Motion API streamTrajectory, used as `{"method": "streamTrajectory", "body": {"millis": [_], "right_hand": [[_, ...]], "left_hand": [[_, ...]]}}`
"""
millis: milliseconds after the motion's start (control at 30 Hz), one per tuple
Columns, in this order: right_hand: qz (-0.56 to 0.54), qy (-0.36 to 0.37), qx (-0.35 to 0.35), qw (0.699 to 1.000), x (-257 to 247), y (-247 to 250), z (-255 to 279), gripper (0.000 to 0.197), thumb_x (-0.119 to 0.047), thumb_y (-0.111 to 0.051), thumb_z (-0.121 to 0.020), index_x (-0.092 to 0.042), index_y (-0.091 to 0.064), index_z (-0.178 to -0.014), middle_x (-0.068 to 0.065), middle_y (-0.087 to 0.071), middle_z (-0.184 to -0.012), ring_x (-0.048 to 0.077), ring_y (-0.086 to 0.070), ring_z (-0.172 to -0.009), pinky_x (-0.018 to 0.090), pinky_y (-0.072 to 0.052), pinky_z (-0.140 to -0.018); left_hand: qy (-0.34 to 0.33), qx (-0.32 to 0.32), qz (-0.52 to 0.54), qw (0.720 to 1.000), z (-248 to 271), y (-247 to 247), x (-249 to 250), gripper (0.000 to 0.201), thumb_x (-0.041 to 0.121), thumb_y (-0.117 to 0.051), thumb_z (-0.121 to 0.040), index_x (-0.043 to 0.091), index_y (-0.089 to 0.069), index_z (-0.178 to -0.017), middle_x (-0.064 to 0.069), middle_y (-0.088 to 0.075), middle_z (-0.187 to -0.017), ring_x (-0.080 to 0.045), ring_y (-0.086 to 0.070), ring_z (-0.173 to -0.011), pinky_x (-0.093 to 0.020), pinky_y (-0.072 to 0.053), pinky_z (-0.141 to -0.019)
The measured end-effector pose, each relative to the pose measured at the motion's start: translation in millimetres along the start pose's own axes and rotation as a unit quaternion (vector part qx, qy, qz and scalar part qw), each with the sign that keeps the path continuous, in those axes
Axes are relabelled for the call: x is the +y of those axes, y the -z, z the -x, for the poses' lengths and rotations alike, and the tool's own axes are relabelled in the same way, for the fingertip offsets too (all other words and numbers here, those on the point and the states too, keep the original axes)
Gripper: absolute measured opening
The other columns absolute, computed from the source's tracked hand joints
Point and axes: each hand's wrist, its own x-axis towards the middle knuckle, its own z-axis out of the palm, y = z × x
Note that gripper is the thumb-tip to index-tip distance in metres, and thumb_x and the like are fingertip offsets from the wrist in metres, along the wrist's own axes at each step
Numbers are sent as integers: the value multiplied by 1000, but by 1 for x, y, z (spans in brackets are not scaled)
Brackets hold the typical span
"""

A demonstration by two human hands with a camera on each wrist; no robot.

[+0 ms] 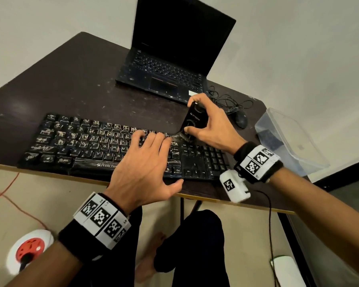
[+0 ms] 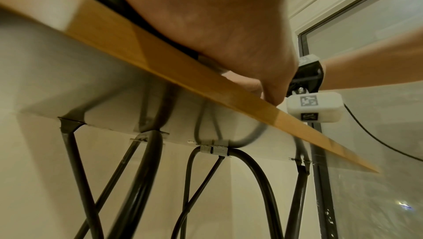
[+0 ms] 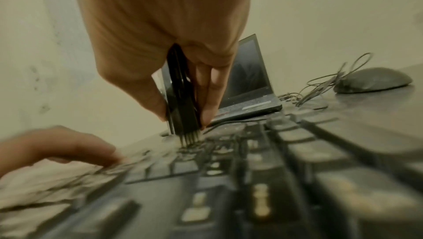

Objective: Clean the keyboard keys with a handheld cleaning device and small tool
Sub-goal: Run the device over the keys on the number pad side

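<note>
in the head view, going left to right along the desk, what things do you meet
keyboard → left hand → handheld cleaning device in the right hand → mouse → clear plastic box

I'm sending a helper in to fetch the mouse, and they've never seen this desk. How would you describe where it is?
Start from the open laptop at the back of the dark table. Just right of its front corner lies a tangle of thin black cable, and the mouse sits at its end, left of the clear plastic box. It is the only small, rounded, dark thing there.
</note>
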Motion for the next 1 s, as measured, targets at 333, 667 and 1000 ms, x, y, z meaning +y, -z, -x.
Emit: {"method": "streamTrajectory", "body": {"millis": [333,667,1000], "right_hand": [[14,34,-26,999,-11,-10,-2,53,-13,-82,-83,-26,-50,-124,3,-69,-98,28,-72,-80,48,-61,-68],[18,1,7,1000,-11,-12,-10,55,-11,-82,-82,-25,-49,-124,5,-72,-97,26,-75,-79,48,-63,-68],[36,-14,2,999,-14,-8,-3,55,-13,-82,-81,-26,-50,-124,4,-71,-94,25,-72,-75,45,-62,-69]], "left_hand": [[4,3,2,1000,-1,-1,-1,100,80,-37,-86,-3,-51,-140,-15,-55,-127,-33,-53,-117,-57,-31,-112],[4,5,-5,1000,-1,-1,0,99,80,-36,-86,-2,-51,-140,-15,-55,-129,-33,-52,-119,-57,-30,-113],[4,-1,-5,1000,-1,-1,0,101,80,-38,-85,-4,-51,-141,-17,-56,-132,-34,-52,-122,-58,-29,-114]]}}
